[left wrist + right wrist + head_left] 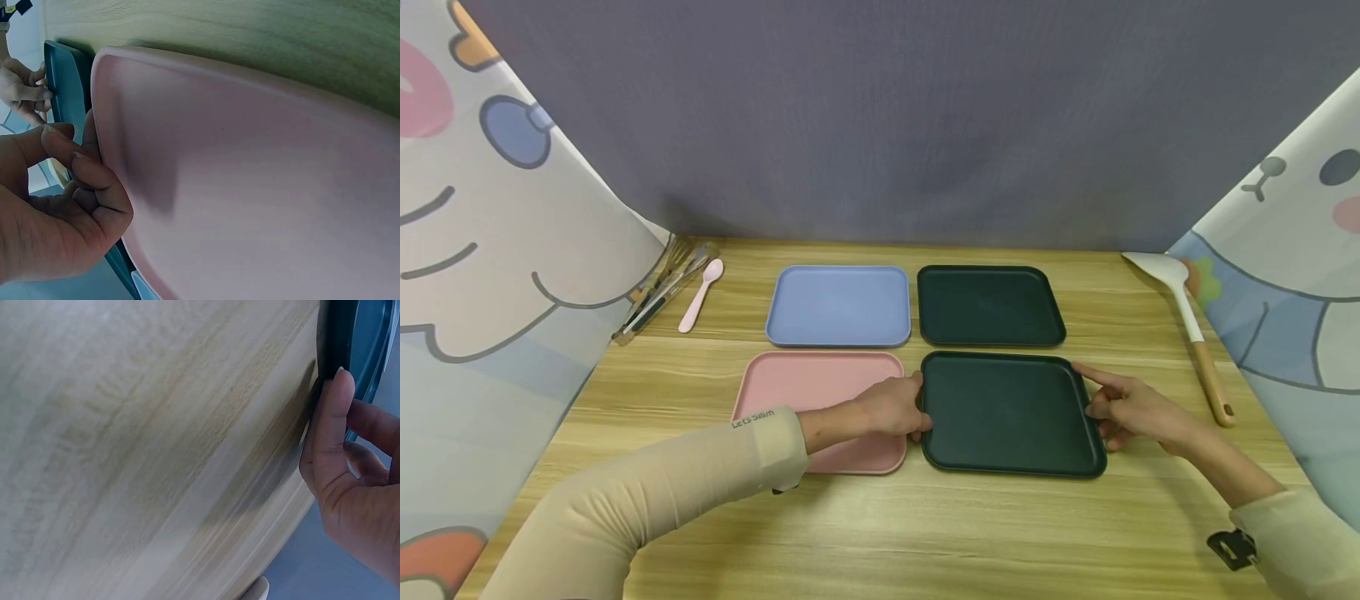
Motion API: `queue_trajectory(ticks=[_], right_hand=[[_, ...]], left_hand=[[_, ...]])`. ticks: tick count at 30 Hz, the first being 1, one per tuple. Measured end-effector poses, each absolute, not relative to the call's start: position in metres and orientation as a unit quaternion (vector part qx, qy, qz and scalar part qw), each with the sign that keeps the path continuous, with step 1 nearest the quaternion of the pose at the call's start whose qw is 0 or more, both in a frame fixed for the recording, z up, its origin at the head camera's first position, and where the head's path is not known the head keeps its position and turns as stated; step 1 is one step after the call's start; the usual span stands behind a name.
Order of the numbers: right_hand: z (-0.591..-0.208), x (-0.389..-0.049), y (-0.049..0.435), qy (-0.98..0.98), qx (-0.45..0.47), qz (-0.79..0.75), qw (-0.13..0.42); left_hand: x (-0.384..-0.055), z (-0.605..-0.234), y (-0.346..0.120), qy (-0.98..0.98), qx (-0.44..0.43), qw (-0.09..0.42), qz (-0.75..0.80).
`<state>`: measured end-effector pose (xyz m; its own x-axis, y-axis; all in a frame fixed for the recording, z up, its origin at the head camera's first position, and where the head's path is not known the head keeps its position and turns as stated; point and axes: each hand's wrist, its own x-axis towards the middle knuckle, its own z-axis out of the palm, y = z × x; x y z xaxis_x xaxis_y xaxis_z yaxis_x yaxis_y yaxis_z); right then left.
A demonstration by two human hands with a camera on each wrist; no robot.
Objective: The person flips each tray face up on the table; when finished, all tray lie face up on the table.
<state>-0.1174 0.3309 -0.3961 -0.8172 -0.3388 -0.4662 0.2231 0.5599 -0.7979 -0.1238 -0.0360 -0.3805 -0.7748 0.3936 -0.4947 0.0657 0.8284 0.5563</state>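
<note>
A dark green tray (1011, 414) lies on the wooden table at the front right, between my two hands. My left hand (891, 406) holds its left edge, in the narrow gap beside a pink tray (805, 379). In the left wrist view that hand's fingers are curled, and the pink tray's rim is right by them. My right hand (1138, 412) holds the right edge; its index finger reaches to the far corner and its thumb is at the rim. The right wrist view shows the thumb (339, 394) against the tray's outer wall.
Behind stand a blue tray (840, 306) and a second dark green tray (990, 305). At the back left lie a pink spoon (701, 297) and several utensils in clear wrapping (666, 287). A white turner with a wooden handle (1212, 375) lies at the right edge.
</note>
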Motion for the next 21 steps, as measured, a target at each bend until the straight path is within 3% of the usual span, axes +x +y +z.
queue_trajectory(ticks=[21], right_hand=[[-0.3980,-0.1174,0.3310,0.829,-0.035,-0.471,0.299]], left_hand=[[-0.1220,-0.3808,-0.0359,0.903,0.136,0.308,0.265]])
